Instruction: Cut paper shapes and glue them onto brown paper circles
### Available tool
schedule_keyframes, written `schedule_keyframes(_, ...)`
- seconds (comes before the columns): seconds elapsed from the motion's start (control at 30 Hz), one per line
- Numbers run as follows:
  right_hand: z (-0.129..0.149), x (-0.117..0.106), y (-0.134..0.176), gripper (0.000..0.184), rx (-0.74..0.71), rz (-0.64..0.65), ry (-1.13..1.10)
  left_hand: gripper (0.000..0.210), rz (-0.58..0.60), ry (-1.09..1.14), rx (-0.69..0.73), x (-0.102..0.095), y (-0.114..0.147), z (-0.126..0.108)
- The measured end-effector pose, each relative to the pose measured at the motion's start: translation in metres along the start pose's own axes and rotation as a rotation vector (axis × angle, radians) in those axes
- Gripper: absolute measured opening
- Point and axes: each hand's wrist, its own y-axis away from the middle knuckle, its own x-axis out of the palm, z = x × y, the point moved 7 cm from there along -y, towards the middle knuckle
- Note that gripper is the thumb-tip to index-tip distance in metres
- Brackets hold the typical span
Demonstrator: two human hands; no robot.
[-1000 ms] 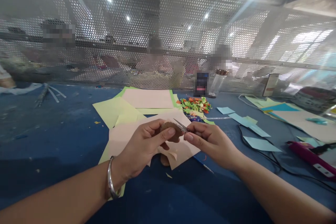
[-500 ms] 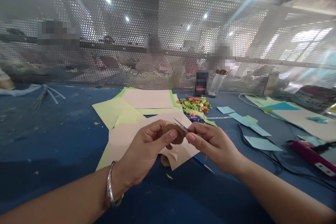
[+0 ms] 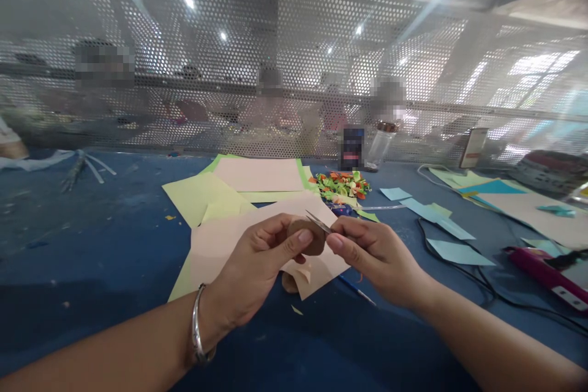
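Observation:
Between the thumb and fingers of my left hand is a small brown rounded disc, held above the papers. My right hand pinches a slim metal tool with two thin pointed tips, slightly apart. Its handle end is hidden in the hand, so I cannot tell scissors from tweezers. The tips point up and left beside the disc's upper edge; contact is unclear. Below the hands, a pale pink paper sheet lies on the blue table, with a curled corner over another brown piece.
Yellow-green paper and a pile of orange and green scraps lie beyond my hands. A blue pen-like stick is near my right hand. Rightward are light-blue paper pieces, a black cable and a magenta power strip.
Both hands, with the disc and the metal tool, have shifted very slightly right and down in view. Their grips look the same.

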Motion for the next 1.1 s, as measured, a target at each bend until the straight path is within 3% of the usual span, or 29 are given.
schedule_keyframes(0.43,-0.001,-0.008,0.0,0.043,0.017,-0.066,-0.012,0.015,0.03,-0.018,-0.019,0.001,-0.001,0.0)
schedule_keyframes(0.73,-0.002,-0.002,-0.002,0.045,0.022,0.04,0.146,0.014,0.031,-0.114,0.001,-0.003,-0.003,-0.008)
schedule_keyframes(1.1,-0.006,0.001,0.0,0.046,0.032,0.103,0.162,0.024,0.105,-0.207,-0.073,0.0,-0.001,0.002)
